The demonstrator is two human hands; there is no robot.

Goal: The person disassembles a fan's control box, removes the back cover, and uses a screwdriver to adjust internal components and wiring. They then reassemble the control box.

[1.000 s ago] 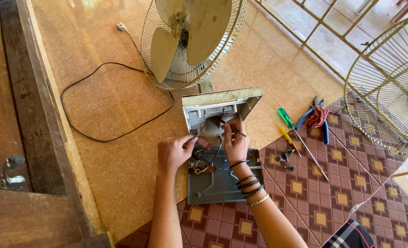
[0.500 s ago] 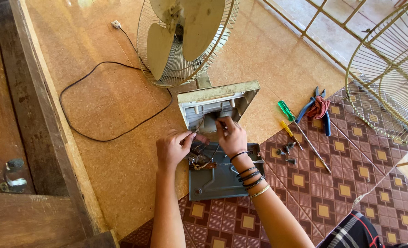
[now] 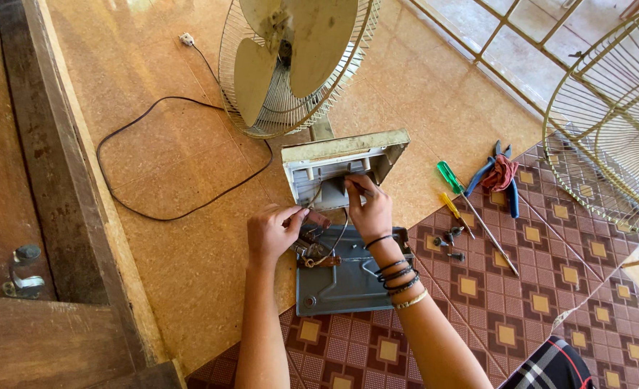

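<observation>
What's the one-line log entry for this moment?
left hand: on wires | right hand: fingers inside fan base | base plate: flat on floor | screwdrivers: right, untouched

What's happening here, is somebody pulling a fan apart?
A person sits on the floor over a fan whose base is opened up. The right hand reaches into the open base housing, fingers among the wires, while the left hand pinches a small part beside it. The grey bottom plate lies under the wrists. Screwdrivers, pliers and loose screws lie to the right, and a detached grille beyond.
</observation>
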